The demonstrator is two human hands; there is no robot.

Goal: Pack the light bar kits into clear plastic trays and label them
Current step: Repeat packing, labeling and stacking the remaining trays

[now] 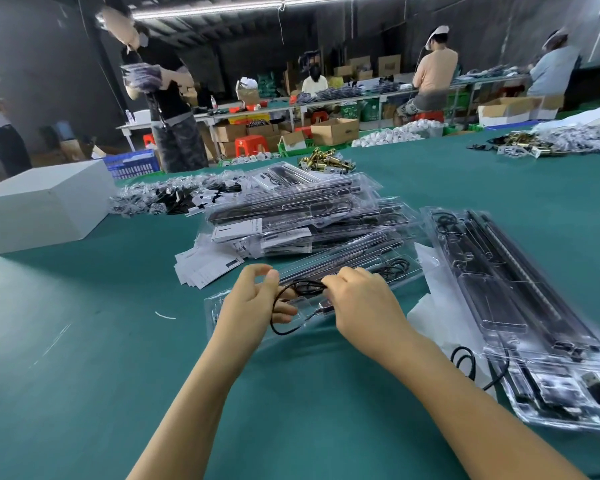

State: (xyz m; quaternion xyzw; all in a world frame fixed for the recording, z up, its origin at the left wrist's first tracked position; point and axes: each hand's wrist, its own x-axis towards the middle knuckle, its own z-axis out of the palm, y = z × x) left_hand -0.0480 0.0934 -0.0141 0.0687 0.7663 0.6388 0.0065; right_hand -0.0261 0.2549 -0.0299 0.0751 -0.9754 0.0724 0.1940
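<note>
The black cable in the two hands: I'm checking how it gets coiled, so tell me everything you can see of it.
The black cable is thin, round and looks rubbery. Its middle is bunched into a small loose coil, pinched between the left hand and the right hand. One loop hangs below the left hand, and a strand runs under the right hand to a dark plug. It is held just over the clear plastic tray on the green table.
</note>
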